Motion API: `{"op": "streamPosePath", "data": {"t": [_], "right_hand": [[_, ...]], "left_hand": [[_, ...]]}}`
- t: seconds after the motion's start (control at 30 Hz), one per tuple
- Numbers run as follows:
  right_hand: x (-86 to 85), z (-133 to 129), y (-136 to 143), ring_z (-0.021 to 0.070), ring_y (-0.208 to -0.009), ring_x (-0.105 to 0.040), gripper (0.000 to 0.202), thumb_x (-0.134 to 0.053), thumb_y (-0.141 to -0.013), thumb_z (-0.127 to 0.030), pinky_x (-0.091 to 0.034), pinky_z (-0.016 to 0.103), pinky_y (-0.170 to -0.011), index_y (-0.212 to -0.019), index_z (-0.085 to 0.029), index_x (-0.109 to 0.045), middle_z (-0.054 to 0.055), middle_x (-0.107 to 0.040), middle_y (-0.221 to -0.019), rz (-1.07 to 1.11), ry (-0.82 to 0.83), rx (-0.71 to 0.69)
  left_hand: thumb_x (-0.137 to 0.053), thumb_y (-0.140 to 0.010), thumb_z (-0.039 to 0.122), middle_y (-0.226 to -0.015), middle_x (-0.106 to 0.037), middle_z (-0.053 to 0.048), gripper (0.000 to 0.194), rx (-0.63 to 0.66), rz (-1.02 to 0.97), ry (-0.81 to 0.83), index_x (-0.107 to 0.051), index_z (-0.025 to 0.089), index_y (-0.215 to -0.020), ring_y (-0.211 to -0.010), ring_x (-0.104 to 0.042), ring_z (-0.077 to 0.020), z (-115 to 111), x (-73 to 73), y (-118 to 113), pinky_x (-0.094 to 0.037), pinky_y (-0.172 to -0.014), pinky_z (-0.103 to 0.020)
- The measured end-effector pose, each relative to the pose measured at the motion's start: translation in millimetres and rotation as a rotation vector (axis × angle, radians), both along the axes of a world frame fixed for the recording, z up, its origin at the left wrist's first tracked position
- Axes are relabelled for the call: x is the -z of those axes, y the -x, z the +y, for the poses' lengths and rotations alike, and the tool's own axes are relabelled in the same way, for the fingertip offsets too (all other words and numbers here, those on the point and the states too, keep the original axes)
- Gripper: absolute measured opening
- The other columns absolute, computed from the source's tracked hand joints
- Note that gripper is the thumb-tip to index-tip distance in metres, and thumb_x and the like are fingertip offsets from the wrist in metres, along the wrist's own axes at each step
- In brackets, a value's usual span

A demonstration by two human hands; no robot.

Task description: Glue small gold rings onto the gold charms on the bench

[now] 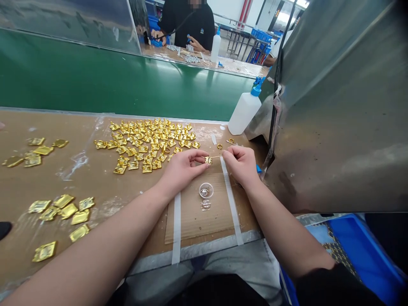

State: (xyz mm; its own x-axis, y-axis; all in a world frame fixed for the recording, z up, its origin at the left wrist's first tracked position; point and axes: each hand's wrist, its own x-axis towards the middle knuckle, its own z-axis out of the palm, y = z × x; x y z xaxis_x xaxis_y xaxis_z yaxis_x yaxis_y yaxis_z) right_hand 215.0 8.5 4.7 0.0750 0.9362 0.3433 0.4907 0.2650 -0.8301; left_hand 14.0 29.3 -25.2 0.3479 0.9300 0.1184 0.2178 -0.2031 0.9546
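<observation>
Between the thumb and fingers of my left hand (183,168) is a small gold rectangular piece (208,160). My right hand (241,165) pinches a thin pale stick (216,157), its tip at or very near the gold piece. Below both hands, on a taped cardboard sheet (191,225), stands a small round clear cup (206,190) with something shiny inside. A clear glossy patch (205,205) lies just in front of the cup. Two small gold rings (219,146) lie beyond my right hand.
Many gold pieces (149,140) are spread beyond my left hand; larger gold plates (68,210) lie at left. A white squeeze bottle (245,112) stands near a metal panel (338,106) on the right. Behind the green belt (95,80) sits a person (188,25).
</observation>
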Motion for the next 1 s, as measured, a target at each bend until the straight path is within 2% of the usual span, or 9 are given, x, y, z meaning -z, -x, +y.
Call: {"op": "streamPosePath", "data": {"t": [0.33, 0.5, 0.67, 0.77, 0.87, 1.0], "right_hand": [[-1.4, -0.9, 2.2, 0.0094, -0.056, -0.027, 0.038, -0.057, -0.083, -0.028, -0.022, 0.027, -0.054, -0.055, -0.022, -0.033, -0.005, -0.028, -0.057, -0.042, 0.024, -0.023], [-2.4, -1.8, 3.1, 0.0094, -0.056, -0.028, 0.036, -0.057, -0.082, -0.028, -0.021, 0.027, -0.054, -0.054, -0.022, -0.034, -0.005, -0.029, -0.056, -0.063, 0.034, -0.055], [-6.6, -7.3, 0.9, 0.0093, -0.055, -0.026, 0.037, -0.057, -0.082, -0.026, -0.020, 0.028, -0.054, -0.055, -0.022, -0.032, -0.005, -0.027, -0.056, -0.030, -0.014, -0.072], [-14.4, -14.7, -0.4, 0.0091, -0.054, -0.025, 0.039, -0.057, -0.083, -0.024, -0.020, 0.029, -0.054, -0.056, -0.023, -0.029, -0.006, -0.026, -0.056, -0.015, 0.012, -0.281], [-20.0, -20.9, 1.2, 0.0085, -0.052, -0.026, 0.038, -0.057, -0.080, -0.021, -0.020, 0.028, -0.053, -0.055, -0.022, -0.029, -0.006, -0.026, -0.054, -0.154, 0.099, -0.534], [-17.9, -22.2, 5.4, 0.0079, -0.052, -0.029, 0.034, -0.058, -0.080, -0.017, -0.022, 0.029, -0.056, -0.056, -0.021, -0.033, -0.007, -0.031, -0.053, -0.397, 0.088, -0.588]], "left_hand": [[-0.081, -0.082, 0.033, -0.094, -0.081, -0.006, 0.031, -0.004, 0.004, 0.009, -0.078, 0.020, -0.110, -0.072, -0.069, -0.0164, -1.0, -4.5, -1.1, -0.057, -0.069, -0.031], [-0.081, -0.082, 0.033, -0.094, -0.080, -0.006, 0.030, -0.005, -0.002, 0.019, -0.078, 0.020, -0.110, -0.076, -0.071, -0.0178, -1.6, -5.0, -1.1, -0.057, -0.070, -0.031], [-0.081, -0.083, 0.033, -0.094, -0.080, -0.005, 0.030, -0.009, -0.001, 0.025, -0.078, 0.021, -0.110, -0.071, -0.068, -0.0153, -1.0, -4.7, -1.0, -0.055, -0.067, -0.030], [-0.082, -0.082, 0.032, -0.094, -0.079, -0.005, 0.030, -0.007, 0.000, 0.035, -0.077, 0.021, -0.110, -0.069, -0.068, -0.0146, 0.1, -2.8, -1.2, -0.054, -0.067, -0.030], [-0.082, -0.082, 0.030, -0.095, -0.079, -0.006, 0.030, 0.000, -0.034, 0.016, -0.076, 0.019, -0.109, -0.078, -0.071, -0.0172, 1.1, -1.1, -1.4, -0.056, -0.071, -0.031], [-0.081, -0.082, 0.027, -0.095, -0.079, -0.005, 0.028, -0.011, -0.021, 0.008, -0.076, 0.019, -0.108, -0.080, -0.072, -0.0178, 1.5, -1.5, -1.8, -0.056, -0.073, -0.032]]}}
